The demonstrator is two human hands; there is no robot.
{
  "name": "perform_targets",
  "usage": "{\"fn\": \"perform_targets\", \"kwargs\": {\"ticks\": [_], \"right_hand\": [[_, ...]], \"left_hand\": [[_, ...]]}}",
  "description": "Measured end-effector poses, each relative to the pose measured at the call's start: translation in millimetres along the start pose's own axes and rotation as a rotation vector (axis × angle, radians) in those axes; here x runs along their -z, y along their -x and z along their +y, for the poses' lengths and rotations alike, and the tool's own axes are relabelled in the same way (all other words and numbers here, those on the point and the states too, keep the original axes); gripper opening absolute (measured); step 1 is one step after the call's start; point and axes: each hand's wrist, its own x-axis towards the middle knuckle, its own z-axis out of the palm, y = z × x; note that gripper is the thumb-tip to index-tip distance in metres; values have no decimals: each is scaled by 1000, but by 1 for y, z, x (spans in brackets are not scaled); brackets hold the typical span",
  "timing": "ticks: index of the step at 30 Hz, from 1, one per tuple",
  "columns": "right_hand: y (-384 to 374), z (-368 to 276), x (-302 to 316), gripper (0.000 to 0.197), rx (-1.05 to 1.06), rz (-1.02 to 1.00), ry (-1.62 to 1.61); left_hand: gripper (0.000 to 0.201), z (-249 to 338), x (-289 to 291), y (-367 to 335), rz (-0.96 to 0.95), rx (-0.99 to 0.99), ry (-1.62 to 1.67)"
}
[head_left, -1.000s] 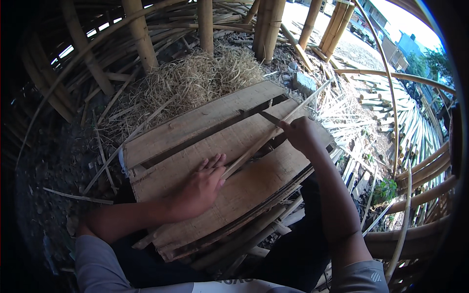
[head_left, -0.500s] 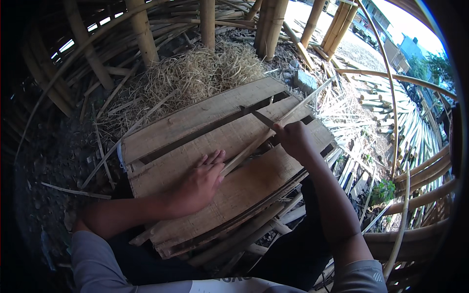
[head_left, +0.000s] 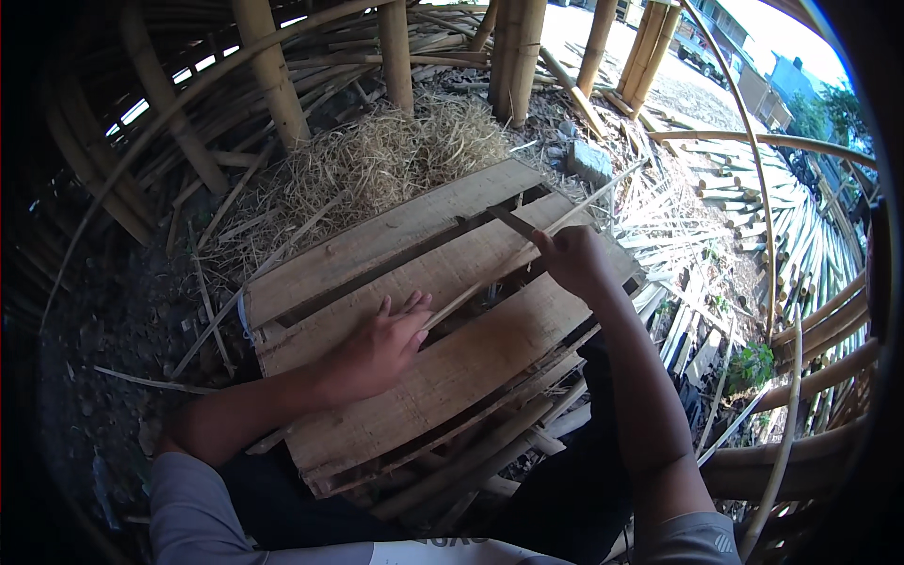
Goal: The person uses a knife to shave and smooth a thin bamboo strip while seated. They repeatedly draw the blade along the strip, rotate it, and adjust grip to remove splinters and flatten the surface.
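A long, thin bamboo strip (head_left: 461,298) lies slantwise over a slatted wooden platform (head_left: 395,273), its far end reaching past the boards to the upper right. My left hand (head_left: 381,347) rests on the middle boards and holds the strip's near end down, the thumb side against it and some fingers stretched out. In my right hand (head_left: 573,261) is a knife, closed in the fist. The knife's blade (head_left: 511,223) points to the upper left and crosses the strip near the platform's right side. My right fist covers the handle.
Dry bamboo shavings (head_left: 395,155) heap up behind the platform. A grey block (head_left: 590,162) sits beyond its far right corner. Upright bamboo posts (head_left: 516,66) stand at the back. Many cut bamboo poles (head_left: 810,235) lie at right, near a curved bamboo rail (head_left: 800,450).
My right hand and the knife have shifted slightly along the strip toward its far end. My left hand stays at the near end. The whole view has tilted a little.
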Motion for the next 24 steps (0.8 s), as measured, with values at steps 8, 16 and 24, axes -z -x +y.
{"fn": "perform_targets", "kwargs": {"ticks": [8,16,24], "right_hand": [[-17,28,10,24,479,-215,-63],[-38,38,10,24,444,-75,-23],[-50,34,-7,22,421,-44,16]], "left_hand": [[39,12,4,-21,-47,-16,66],[40,7,21,-7,-70,132,-219],[35,10,9,4,186,305,-614]]}}
